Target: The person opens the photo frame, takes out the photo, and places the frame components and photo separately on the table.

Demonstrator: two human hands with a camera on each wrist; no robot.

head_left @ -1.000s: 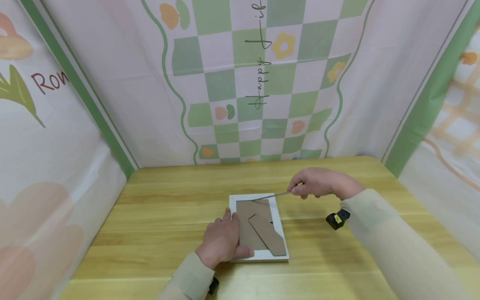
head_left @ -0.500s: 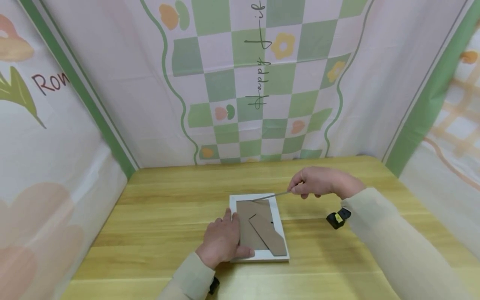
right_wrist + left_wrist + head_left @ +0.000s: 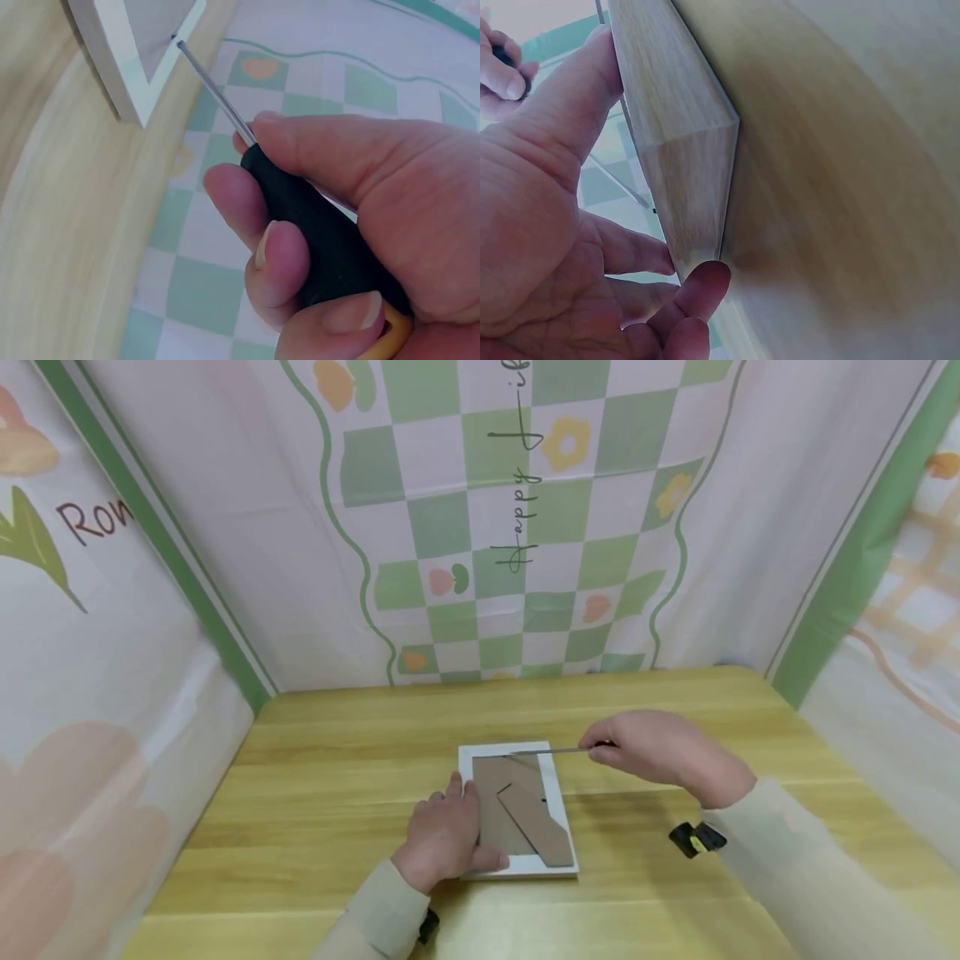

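A white picture frame (image 3: pixel 553 789) lies face down on the table. Its brown backing board (image 3: pixel 491 818) and slanted stand leg (image 3: pixel 546 835) face up. My left hand (image 3: pixel 438 839) presses on the frame's near left corner, with the thumb along the near edge and fingers on the left border. My right hand (image 3: pixel 663 747) grips a screwdriver (image 3: pixel 551 751) by its dark handle (image 3: pixel 315 225), which has a yellow end. The screwdriver's tip meets the inner far edge of the frame, beside a small dark tab (image 3: pixel 174 36). Fingers partly hide the frame's left side.
The wood-grain table (image 3: pixel 322 793) extends around the frame on all sides. Behind it hangs a patterned cloth (image 3: pixel 502 631) with green checks, and printed cloths also hang at left and right. A small black device (image 3: pixel 696 840) sits at the right wrist.
My right hand has shifted slightly right and nearer to me, and the screwdriver's shaft lies more level across the frame's far edge. The left hand stays on the frame.
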